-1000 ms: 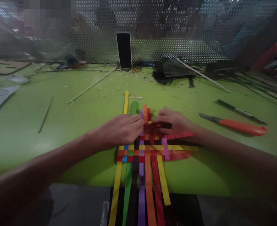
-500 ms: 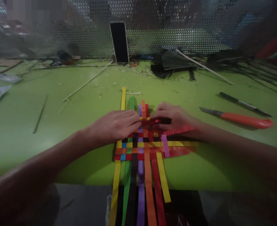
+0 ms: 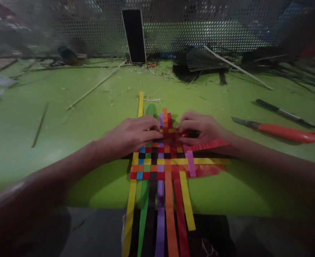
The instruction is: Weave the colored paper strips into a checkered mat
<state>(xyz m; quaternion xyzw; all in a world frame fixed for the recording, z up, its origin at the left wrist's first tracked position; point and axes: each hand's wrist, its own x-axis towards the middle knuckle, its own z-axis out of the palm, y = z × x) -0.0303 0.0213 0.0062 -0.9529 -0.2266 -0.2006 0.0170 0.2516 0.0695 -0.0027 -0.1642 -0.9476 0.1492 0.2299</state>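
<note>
A mat of woven coloured strips (image 3: 160, 161) lies at the table's front, its yellow, green, black, purple, orange and red ends hanging over the edge. On its upper left part rests my left hand (image 3: 140, 132), fingers bent together and thumb pressed on the weave near the middle. My right hand (image 3: 200, 127) is closed at the upper right side, fingertips and thumb pinching a red strip (image 3: 183, 135) that runs into the weave. Below that hand another red strip (image 3: 208, 145) sticks out to the right. A short pink strip (image 3: 191, 163) crosses the yellow crosswise strip (image 3: 212, 161).
Right of the hands lie an orange-handled knife (image 3: 286, 132) and a slim dark-handled blade (image 3: 286, 113). A phone (image 3: 134, 35) leans upright against the perforated metal panel (image 3: 200, 34). Dark fibres (image 3: 204, 60), thin sticks (image 3: 97, 84) and scraps lie along the back of the green table (image 3: 93, 107).
The view has tipped slightly, so the phone and tools sit higher or farther right. My left fingers have shifted a little, uncovering more of the weave's left rows. My right hand keeps its pinch.
</note>
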